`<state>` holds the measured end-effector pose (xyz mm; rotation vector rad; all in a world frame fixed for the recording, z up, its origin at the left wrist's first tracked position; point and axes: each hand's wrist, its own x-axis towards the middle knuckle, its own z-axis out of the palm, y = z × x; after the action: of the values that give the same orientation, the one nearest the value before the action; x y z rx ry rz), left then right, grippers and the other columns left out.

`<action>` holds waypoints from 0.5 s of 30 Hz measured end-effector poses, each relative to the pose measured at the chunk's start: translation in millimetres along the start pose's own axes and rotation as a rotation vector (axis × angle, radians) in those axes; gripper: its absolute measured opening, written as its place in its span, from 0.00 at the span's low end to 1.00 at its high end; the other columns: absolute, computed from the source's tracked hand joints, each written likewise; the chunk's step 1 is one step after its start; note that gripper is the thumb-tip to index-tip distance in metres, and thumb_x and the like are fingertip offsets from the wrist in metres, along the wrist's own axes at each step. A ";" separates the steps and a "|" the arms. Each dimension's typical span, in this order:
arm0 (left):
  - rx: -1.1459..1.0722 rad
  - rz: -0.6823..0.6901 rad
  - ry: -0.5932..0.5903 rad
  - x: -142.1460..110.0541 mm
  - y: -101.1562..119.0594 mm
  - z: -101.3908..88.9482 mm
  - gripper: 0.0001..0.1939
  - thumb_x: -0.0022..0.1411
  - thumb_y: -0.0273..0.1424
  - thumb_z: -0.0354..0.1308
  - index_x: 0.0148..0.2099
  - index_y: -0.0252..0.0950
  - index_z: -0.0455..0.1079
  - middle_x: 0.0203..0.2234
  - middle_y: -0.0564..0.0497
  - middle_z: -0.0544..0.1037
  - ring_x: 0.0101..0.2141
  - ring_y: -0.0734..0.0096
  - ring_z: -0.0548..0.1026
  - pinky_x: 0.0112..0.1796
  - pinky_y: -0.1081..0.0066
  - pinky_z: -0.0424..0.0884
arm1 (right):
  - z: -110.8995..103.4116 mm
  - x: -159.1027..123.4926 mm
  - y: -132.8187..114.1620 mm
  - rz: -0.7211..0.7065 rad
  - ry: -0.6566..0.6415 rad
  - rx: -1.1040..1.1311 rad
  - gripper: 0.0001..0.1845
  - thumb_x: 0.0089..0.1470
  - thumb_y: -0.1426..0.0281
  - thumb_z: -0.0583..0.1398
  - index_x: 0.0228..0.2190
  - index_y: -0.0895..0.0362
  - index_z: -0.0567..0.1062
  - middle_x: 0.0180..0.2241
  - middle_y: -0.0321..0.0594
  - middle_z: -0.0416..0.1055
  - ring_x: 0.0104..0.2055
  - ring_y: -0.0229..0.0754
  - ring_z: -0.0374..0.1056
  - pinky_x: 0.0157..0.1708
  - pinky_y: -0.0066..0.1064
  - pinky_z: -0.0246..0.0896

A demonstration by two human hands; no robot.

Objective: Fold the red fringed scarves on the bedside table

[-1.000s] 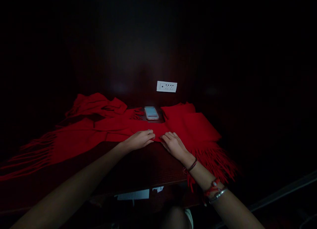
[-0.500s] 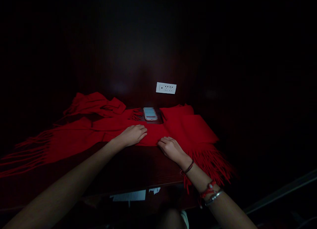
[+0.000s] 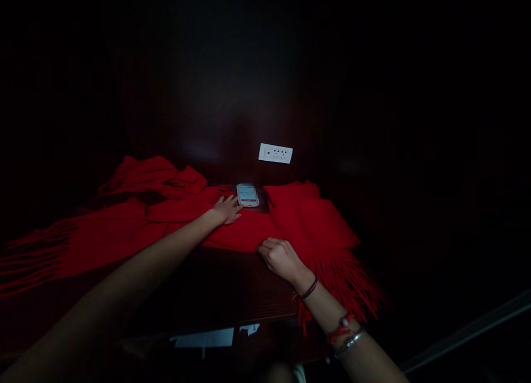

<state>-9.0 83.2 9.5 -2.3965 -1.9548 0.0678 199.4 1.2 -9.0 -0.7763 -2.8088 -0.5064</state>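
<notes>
A red fringed scarf (image 3: pixel 243 231) lies across the dark table (image 3: pixel 232 283), its right part folded over in layers and its left part stretched out with loose fringe. My left hand (image 3: pixel 227 209) rests on the scarf with fingers spread, beside the lower left corner of a phone (image 3: pixel 248 195) with a lit screen. At the scarf's near edge, my right hand (image 3: pixel 282 257) is closed, the fingertips curled around the fabric. Bracelets circle the right wrist and forearm.
Bunched red fabric (image 3: pixel 157 176) lies at the back left. A white wall socket (image 3: pixel 275 153) is fixed to the dark panel behind the table. Papers (image 3: pixel 203 337) show below the table's front edge. The surroundings are very dark.
My left hand has moved forward and left on the scarf, its fingers now spread close to the phone. My right hand stays at the near edge, more tightly curled. The view has shifted slightly.
</notes>
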 end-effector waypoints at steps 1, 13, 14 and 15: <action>0.001 0.069 0.086 -1.8 4.8 1.0 0.24 0.59 0.36 0.40 0.57 0.35 0.49 0.57 0.43 0.44 0.56 0.55 0.41 0.51 0.54 0.40 | 0.0 0.0 -0.1 0.000 0.000 -0.001 0.09 0.51 0.76 0.50 0.31 0.59 0.69 0.29 0.39 0.67 0.32 0.37 0.58 0.30 0.27 0.49; -0.031 0.101 0.009 7.9 6.6 13.3 0.23 0.60 0.38 0.38 0.56 0.41 0.51 0.56 0.49 0.50 0.55 0.56 0.45 0.50 0.51 0.42 | 0.1 -0.1 -0.9 -0.016 0.014 -0.002 0.09 0.52 0.75 0.49 0.30 0.59 0.69 0.29 0.39 0.67 0.32 0.37 0.58 0.31 0.27 0.50; -0.004 0.104 0.078 8.1 9.5 10.4 0.21 0.59 0.36 0.40 0.55 0.39 0.55 0.55 0.48 0.53 0.54 0.56 0.47 0.50 0.52 0.43 | 0.1 -0.1 -0.9 -0.010 0.014 0.001 0.09 0.52 0.75 0.49 0.30 0.59 0.69 0.29 0.39 0.66 0.32 0.37 0.59 0.31 0.27 0.50; 0.010 0.149 0.155 6.7 14.4 8.6 0.20 0.58 0.33 0.42 0.53 0.38 0.58 0.54 0.47 0.55 0.54 0.57 0.50 0.50 0.54 0.44 | 0.1 -0.1 -1.0 -0.007 0.015 0.002 0.09 0.52 0.75 0.48 0.30 0.59 0.69 0.29 0.39 0.66 0.32 0.37 0.59 0.31 0.27 0.50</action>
<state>5.8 87.0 0.0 -2.4559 -1.7055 -0.0999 198.9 0.4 -9.4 -0.7593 -2.7987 -0.5084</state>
